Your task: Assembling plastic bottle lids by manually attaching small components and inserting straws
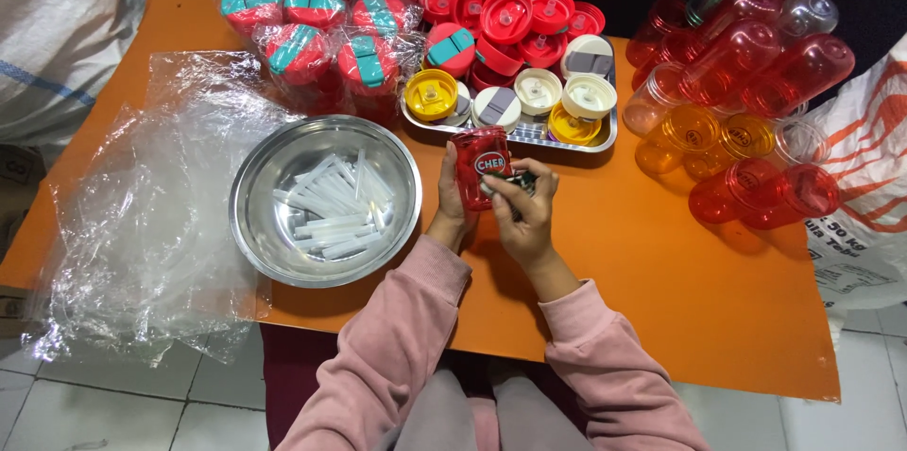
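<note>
Over the orange table (680,300), my left hand (450,210) grips a red translucent plastic bottle (479,166) from its left side. My right hand (520,210) is closed around the bottle's lower end, fingers on a dark green part there. Both sleeves are pink. A round steel bowl (265,253) with several clear plastic straws (335,204) lies just left of my left hand. A steel tray (529,136) with red, yellow and white lids stands just beyond the bottle.
Wrapped red bottles with teal bands (312,31) are stacked at the back left. Loose red, orange and clear bottles (746,102) lie heaped at the right. A clear plastic sheet (142,224) covers the table's left side. White sacks flank both sides.
</note>
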